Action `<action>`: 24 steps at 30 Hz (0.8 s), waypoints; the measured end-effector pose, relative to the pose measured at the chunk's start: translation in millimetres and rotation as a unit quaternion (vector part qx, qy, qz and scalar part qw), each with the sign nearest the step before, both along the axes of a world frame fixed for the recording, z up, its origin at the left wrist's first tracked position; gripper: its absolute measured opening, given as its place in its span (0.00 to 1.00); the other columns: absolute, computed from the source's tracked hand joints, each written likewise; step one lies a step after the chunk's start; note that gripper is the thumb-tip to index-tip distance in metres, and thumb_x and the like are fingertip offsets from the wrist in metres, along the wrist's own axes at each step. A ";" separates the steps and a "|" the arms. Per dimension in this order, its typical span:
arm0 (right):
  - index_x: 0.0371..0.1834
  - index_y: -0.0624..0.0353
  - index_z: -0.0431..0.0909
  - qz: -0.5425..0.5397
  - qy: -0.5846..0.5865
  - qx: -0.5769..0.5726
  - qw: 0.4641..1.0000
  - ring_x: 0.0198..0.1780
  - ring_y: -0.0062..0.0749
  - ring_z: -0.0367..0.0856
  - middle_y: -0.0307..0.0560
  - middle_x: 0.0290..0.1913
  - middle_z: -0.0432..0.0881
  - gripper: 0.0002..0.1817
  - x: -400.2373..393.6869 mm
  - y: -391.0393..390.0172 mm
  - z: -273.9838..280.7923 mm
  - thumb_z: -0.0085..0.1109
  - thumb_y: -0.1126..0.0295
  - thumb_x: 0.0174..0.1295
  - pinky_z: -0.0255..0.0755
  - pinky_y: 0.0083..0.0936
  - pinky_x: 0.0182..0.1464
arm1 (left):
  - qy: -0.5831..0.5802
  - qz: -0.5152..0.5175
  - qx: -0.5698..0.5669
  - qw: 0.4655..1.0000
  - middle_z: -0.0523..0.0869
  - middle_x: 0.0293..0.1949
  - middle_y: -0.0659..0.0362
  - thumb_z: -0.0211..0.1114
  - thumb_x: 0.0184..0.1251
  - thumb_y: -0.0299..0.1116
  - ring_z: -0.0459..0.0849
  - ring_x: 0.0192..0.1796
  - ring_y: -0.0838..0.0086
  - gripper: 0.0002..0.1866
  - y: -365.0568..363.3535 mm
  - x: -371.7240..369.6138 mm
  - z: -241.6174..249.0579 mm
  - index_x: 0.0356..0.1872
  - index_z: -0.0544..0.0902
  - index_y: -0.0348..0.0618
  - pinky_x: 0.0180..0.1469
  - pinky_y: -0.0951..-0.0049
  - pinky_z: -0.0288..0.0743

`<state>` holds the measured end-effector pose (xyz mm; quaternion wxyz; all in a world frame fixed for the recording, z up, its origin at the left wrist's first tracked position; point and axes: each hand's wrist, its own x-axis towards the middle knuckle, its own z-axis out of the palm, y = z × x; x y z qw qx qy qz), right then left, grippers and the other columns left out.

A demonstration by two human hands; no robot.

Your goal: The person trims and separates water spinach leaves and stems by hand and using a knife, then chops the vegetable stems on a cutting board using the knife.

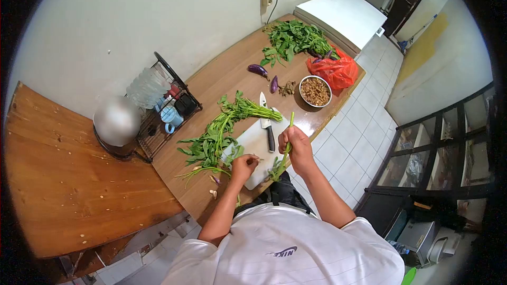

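My right hand (297,150) is wrapped round a leafy green stem (280,168), whose cut end points up above the fist and whose leaves hang down by the board's front edge. Over the left part of the white cutting board (253,143), my left hand (244,168) has its fingers pinched together; what they hold, if anything, is too small to make out. A knife (268,126) with a black handle lies on the board. Left of the board spreads a bunch of leafy greens (216,132), its stems reaching over the board's far end near the blade.
Farther back are purple eggplants (257,69), a bowl of brown pieces (315,92), a red plastic bag (335,71) and another heap of greens (296,39). A dish rack (169,105) with glasses and a blue mug stands left. Garlic cloves (213,194) lie near the table's front edge.
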<state>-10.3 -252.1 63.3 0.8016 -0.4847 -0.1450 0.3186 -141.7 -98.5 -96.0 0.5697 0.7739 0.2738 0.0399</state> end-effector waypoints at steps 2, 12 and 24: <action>0.32 0.53 0.67 -0.010 -0.013 -0.053 0.998 0.25 0.22 0.63 0.35 0.25 0.67 0.20 1.4 -4.3 -2.7 0.47 0.51 0.78 0.62 0.22 0.31 | -0.019 0.003 0.005 1.000 0.89 0.29 0.56 0.71 0.64 0.31 0.83 0.23 0.76 0.10 4.9 5.2 -23.7 0.44 0.90 0.39 0.26 0.73 0.75; 0.33 0.53 0.73 -0.035 0.016 -0.145 0.989 0.26 0.17 0.66 0.34 0.26 0.72 0.18 -10.9 -9.1 -26.6 0.50 0.53 0.78 0.63 0.20 0.30 | -0.071 -0.033 -0.126 0.989 0.91 0.42 0.56 0.68 0.71 0.34 0.88 0.45 0.73 0.13 16.2 21.4 25.5 0.51 0.88 0.37 0.52 0.72 0.81; 0.32 0.59 0.81 0.038 -0.068 -0.268 0.960 0.26 0.14 0.69 0.30 0.21 0.72 0.16 -22.7 -7.6 -28.6 0.62 0.57 0.71 0.64 0.20 0.28 | -0.120 -0.084 -0.191 0.971 0.89 0.40 0.62 0.68 0.71 0.26 0.84 0.42 0.83 0.08 -12.1 5.6 101.2 0.47 0.85 0.34 0.47 0.79 0.78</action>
